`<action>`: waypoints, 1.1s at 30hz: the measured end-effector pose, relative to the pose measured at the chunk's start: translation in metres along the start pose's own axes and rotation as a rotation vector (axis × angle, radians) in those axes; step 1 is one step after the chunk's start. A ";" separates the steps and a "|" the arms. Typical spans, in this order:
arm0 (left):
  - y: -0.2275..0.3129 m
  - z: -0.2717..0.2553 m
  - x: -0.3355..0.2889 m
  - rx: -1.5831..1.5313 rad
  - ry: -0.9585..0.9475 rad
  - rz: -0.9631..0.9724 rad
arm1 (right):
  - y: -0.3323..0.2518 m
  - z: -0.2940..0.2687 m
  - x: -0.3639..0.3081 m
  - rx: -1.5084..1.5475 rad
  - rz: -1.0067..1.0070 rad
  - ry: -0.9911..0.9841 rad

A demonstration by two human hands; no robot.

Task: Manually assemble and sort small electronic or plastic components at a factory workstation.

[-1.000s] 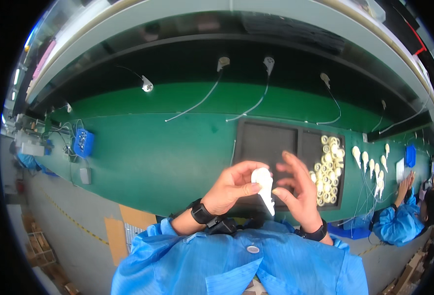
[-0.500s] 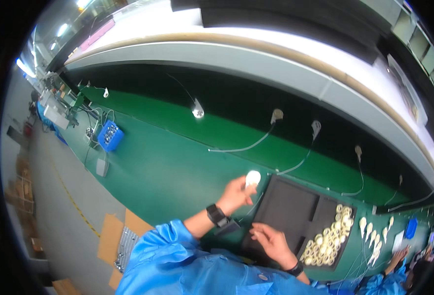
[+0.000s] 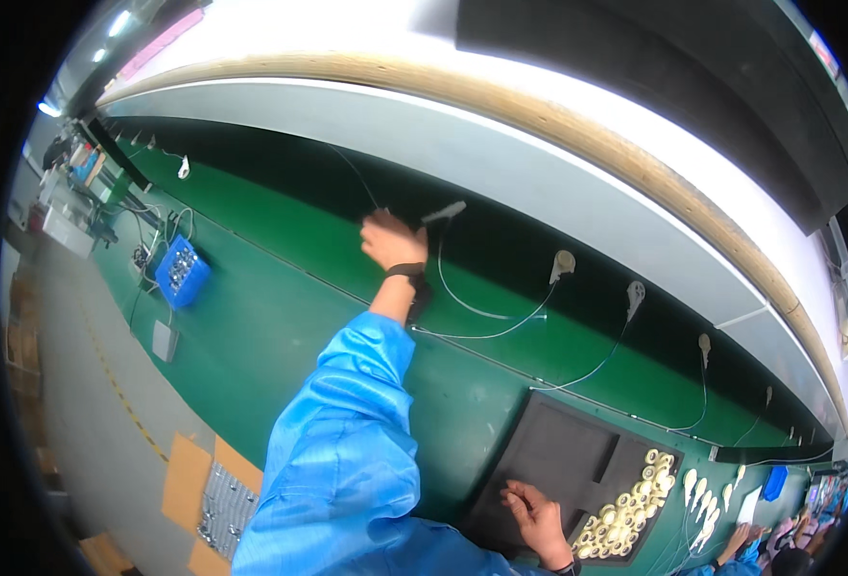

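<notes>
My left hand (image 3: 392,240) reaches far out over the green bench (image 3: 280,317) toward its dark back wall. Its fingers are closed around a grey plug (image 3: 443,211) on the end of a thin white cable (image 3: 462,302). A black band sits on that wrist, and the blue sleeve runs back to me. My right hand (image 3: 534,518) lies low and close to me, fingers spread on the near edge of a black foam tray (image 3: 577,451). Several white rings (image 3: 630,514) fill the tray's right compartment. The white piece I held before is not visible.
More white plugs on cables (image 3: 563,261) (image 3: 635,293) (image 3: 702,344) hang along the back wall. A blue box of metal parts (image 3: 182,274) stands at the left. White pieces (image 3: 702,490) lie right of the tray. Another person's hand (image 3: 736,542) works at the lower right. Cardboard (image 3: 189,475) lies on the floor.
My left hand has gone from in front of my chest out to the back wall and closed on the plug. My right hand has dropped onto the tray. The view has swung left.
</notes>
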State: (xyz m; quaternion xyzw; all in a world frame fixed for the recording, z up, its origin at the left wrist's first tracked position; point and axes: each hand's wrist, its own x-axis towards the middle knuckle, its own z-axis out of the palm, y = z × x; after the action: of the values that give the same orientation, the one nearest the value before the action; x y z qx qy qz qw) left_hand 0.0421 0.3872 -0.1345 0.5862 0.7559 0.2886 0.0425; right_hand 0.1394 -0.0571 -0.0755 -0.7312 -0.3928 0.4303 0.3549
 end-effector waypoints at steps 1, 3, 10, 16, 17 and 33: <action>-0.013 0.007 -0.001 0.099 0.027 -0.053 | 0.007 0.002 0.001 -0.068 -0.042 -0.015; -0.038 0.020 -0.003 0.203 -0.032 0.006 | 0.010 0.005 -0.005 -0.127 -0.065 -0.011; -0.041 0.010 0.013 -0.043 -0.348 0.204 | 0.012 -0.025 -0.021 -0.143 -0.141 0.079; -0.068 -0.115 -0.020 -0.544 -0.366 0.557 | 0.045 -0.088 -0.076 -0.150 -0.028 0.373; -0.063 -0.142 -0.038 -0.741 -0.483 0.540 | 0.057 -0.101 -0.085 -0.106 0.061 0.470; -0.012 -0.281 -0.267 -1.232 -1.703 0.229 | 0.115 -0.158 -0.090 -0.135 0.010 0.704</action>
State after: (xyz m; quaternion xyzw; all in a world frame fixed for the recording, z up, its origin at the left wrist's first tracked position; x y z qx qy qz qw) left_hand 0.0010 0.0339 0.0194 0.5403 0.1398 0.1181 0.8213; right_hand 0.2846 -0.2151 -0.0831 -0.8584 -0.2704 0.1270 0.4170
